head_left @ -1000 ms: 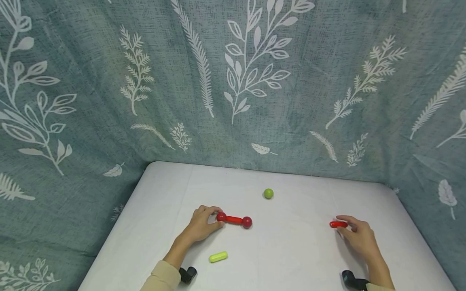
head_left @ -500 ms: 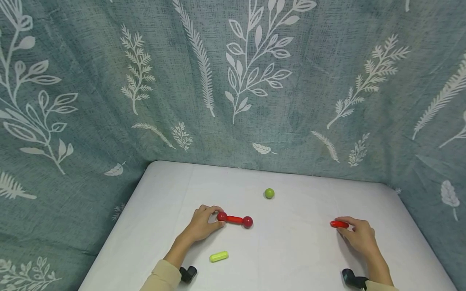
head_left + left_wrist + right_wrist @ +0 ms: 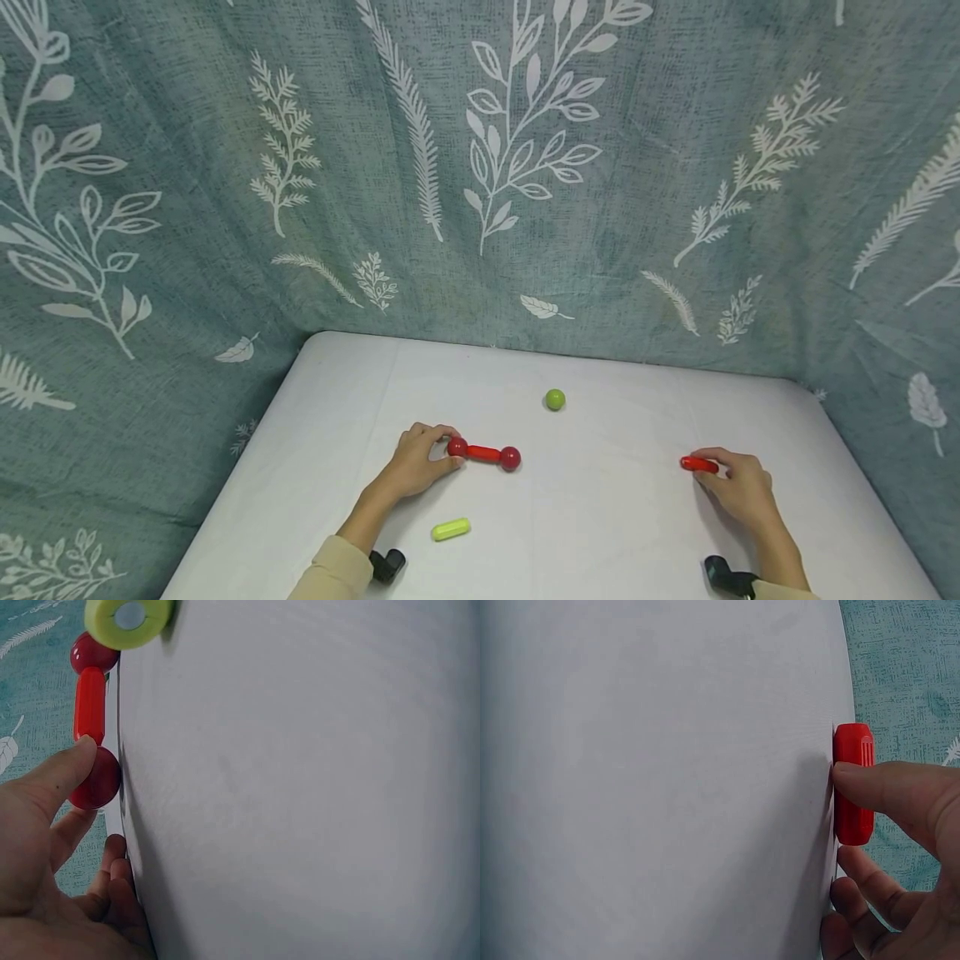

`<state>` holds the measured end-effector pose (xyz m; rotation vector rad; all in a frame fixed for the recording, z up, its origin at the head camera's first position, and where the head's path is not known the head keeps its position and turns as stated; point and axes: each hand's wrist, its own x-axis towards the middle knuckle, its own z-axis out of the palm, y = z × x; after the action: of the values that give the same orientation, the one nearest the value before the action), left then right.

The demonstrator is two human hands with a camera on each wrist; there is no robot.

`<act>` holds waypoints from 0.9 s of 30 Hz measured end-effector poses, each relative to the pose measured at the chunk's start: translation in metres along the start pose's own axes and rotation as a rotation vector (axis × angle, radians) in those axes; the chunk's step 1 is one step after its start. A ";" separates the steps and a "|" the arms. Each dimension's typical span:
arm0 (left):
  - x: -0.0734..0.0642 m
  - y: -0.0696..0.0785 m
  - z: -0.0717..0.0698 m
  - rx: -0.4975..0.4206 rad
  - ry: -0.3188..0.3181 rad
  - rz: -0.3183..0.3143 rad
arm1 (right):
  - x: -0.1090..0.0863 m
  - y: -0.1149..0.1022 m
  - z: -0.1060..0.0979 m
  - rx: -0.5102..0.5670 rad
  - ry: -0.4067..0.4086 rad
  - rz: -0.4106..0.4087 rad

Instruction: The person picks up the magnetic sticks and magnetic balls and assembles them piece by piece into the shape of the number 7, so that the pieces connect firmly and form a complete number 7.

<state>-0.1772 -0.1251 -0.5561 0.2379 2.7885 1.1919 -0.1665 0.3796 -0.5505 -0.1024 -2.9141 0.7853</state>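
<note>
Left hand [image 3: 412,467] pinches the dumbbell [image 3: 483,453] by its left ball [image 3: 457,447]; right hand [image 3: 742,487] pinches the rod [image 3: 691,462], well right of the dumbbell. A sharp tug could part that ball (it looks merely butted on); a lax pinch could lose the rod.

- Left grip [image 3: 412,467] pinching between thumb and fingers, forearm [image 3: 363,518] slanting inward.
- Right grip [image 3: 741,485] pinching likewise, its wrist angled inward.
- Both well apart.

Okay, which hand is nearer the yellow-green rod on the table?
Left. The left hand is beyond the yellow-green rod and slightly left of it; the right hand is well off to the right.
</note>
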 end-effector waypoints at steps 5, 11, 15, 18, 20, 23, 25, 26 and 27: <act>0.000 0.000 0.001 -0.006 0.001 0.002 | 0.000 -0.001 -0.001 0.007 -0.003 -0.008; 0.000 -0.001 0.000 -0.005 0.003 0.003 | -0.003 -0.012 -0.002 0.033 -0.018 -0.026; 0.000 -0.001 0.000 -0.002 0.005 0.007 | -0.006 -0.022 -0.002 0.047 -0.013 -0.057; 0.001 -0.001 0.001 0.000 0.005 0.007 | -0.008 -0.029 -0.002 0.067 -0.020 -0.068; 0.001 -0.001 0.001 0.002 0.004 0.007 | -0.010 -0.034 -0.002 0.080 -0.033 -0.071; 0.001 -0.001 0.001 0.005 0.006 0.007 | -0.012 -0.042 -0.001 0.100 -0.063 -0.076; 0.000 -0.001 0.001 0.005 0.009 0.005 | -0.013 -0.047 0.000 0.106 -0.081 -0.080; 0.000 -0.001 0.001 0.005 0.011 0.004 | -0.014 -0.050 0.001 0.108 -0.088 -0.083; 0.000 0.000 0.001 0.004 0.011 0.003 | -0.015 -0.053 0.003 0.109 -0.095 -0.082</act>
<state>-0.1770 -0.1248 -0.5570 0.2364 2.8010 1.1922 -0.1536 0.3309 -0.5277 0.0662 -2.9335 0.9577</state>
